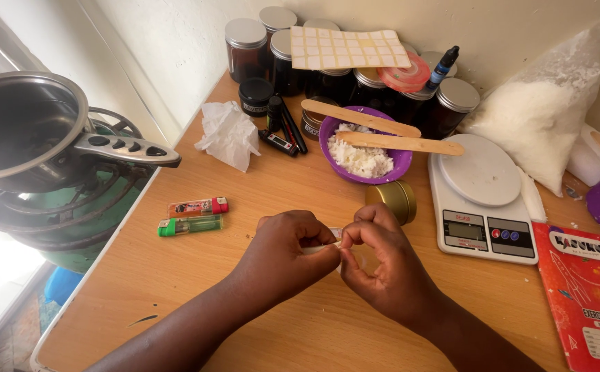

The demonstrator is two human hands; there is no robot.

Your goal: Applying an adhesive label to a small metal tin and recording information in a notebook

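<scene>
Both hands are meeting over the near middle of the wooden table (176,289). The left hand (287,249) and right hand (377,256) are each pinching 1 small white strip (329,240) between thumb and fingertips, stretching it between them just near a gold tin (393,200).

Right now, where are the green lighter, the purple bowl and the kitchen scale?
green lighter (191,225), head view, middle of its translucent body.
purple bowl (403,160), head view, right side of its rim.
kitchen scale (483,173), head view, centre of its round white platform.
</scene>
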